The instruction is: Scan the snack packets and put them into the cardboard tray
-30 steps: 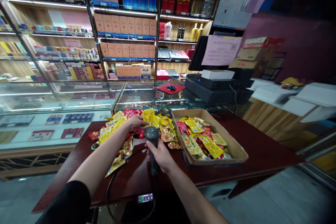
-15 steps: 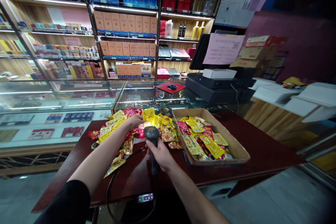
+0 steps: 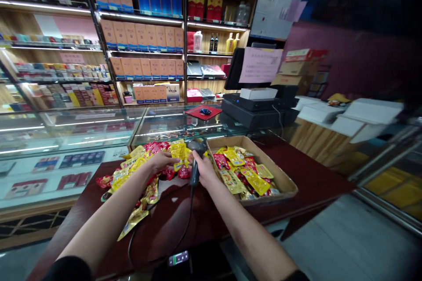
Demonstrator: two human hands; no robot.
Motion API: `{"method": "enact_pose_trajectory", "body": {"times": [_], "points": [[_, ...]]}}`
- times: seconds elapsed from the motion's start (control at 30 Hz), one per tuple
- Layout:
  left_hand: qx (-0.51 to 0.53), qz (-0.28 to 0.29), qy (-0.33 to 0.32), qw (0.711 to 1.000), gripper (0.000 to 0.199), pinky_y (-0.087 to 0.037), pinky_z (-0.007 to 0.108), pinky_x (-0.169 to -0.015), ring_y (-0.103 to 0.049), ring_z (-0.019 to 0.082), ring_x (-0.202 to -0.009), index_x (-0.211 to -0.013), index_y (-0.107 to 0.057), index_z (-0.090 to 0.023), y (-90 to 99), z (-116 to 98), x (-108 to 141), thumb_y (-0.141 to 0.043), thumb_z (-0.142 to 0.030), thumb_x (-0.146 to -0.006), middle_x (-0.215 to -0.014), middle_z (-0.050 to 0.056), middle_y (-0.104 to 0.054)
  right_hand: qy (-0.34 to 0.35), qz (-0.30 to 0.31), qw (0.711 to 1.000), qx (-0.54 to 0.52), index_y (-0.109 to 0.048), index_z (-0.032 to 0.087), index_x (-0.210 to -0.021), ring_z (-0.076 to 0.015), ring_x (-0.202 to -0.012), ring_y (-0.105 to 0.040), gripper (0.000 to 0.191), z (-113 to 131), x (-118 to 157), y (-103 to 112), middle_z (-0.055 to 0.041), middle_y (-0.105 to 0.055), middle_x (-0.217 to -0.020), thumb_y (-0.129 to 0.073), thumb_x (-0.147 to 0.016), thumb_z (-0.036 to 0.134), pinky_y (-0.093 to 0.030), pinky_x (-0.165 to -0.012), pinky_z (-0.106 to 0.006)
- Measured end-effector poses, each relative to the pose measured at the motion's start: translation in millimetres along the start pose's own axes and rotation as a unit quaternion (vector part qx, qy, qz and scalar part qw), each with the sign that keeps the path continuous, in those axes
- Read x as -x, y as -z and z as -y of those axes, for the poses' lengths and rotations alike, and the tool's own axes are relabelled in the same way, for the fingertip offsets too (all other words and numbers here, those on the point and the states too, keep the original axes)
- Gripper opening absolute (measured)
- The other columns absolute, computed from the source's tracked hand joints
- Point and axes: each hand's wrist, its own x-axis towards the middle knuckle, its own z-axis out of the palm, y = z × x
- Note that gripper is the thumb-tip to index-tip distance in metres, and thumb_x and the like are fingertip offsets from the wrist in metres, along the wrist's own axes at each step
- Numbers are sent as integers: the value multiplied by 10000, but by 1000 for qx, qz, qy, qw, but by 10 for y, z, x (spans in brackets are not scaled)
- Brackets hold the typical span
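My right hand (image 3: 205, 169) grips a black handheld barcode scanner (image 3: 194, 174) by its handle, with the scanner's head upright over the packets. A cable runs down from the handle. My left hand (image 3: 161, 161) is just left of the scanner, fingers closed at the edge of a yellow snack packet (image 3: 178, 151). Around and under that hand spreads a heap of yellow, red and gold snack packets (image 3: 127, 174), partly hidden by my left forearm. To the right, a shallow cardboard box (image 3: 286, 191) holds several more packets.
The dark red table (image 3: 217, 224) adjoins a glass display counter (image 3: 99, 129). On the counter are a mouse (image 3: 205, 111) on a red mat and a monitor (image 3: 234, 69) beside a black base unit. A lit phone (image 3: 178, 258) lies near the table's front edge. Shelves of boxes stand behind.
The scanner has tilted up and moved forward and slightly right in my right hand; its bright light on the yellow packet is gone. The view has shifted right.
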Motion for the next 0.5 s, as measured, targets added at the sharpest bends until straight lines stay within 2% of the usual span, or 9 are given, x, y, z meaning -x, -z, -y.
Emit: {"method": "enact_pose_trajectory", "body": {"times": [0.13, 0.23, 0.4, 0.5], "points": [[23, 34, -2, 999, 405, -531, 201, -628, -619, 107, -634, -617, -607, -150, -185, -108, -66, -913, -293, -394, -645, -12, -644, -9, -8, 999, -41, -613, 174, -832, -135, -624, -616, 395, 106, -154, 106, -53, -692, -821, -755, -647, 493, -457, -513, -233], [27, 36, -18, 999, 407, -537, 196, -604, -635, 115, -641, -660, -623, -148, -415, -201, -254, -913, -295, -416, -692, 8, -675, 15, -27, 998, -51, -625, 170, -826, -144, -623, -630, 370, 250, -236, 289, -47, -690, -756, -757, -661, 475, -467, -518, -236], [61, 21, -50, 997, 454, -559, 214, -569, -651, 118, -613, -802, -647, -126, -1009, -367, -744, -911, -278, -467, -769, 42, -703, 31, -61, 996, -62, -612, 152, -784, -193, -715, -680, 369, 592, -478, 771, -97, -698, -753, -701, -715, 504, -478, -522, -245], [91, 33, -46, 994, 486, -587, 255, -599, -673, 143, -636, -885, -643, -106, -1400, -463, -1008, -903, -265, -506, -803, 71, -711, 74, -106, 991, -39, -606, 155, -795, -204, -771, -688, 423, 739, -652, 1121, -110, -706, -800, -694, -690, 555, -501, -573, -255]]}}
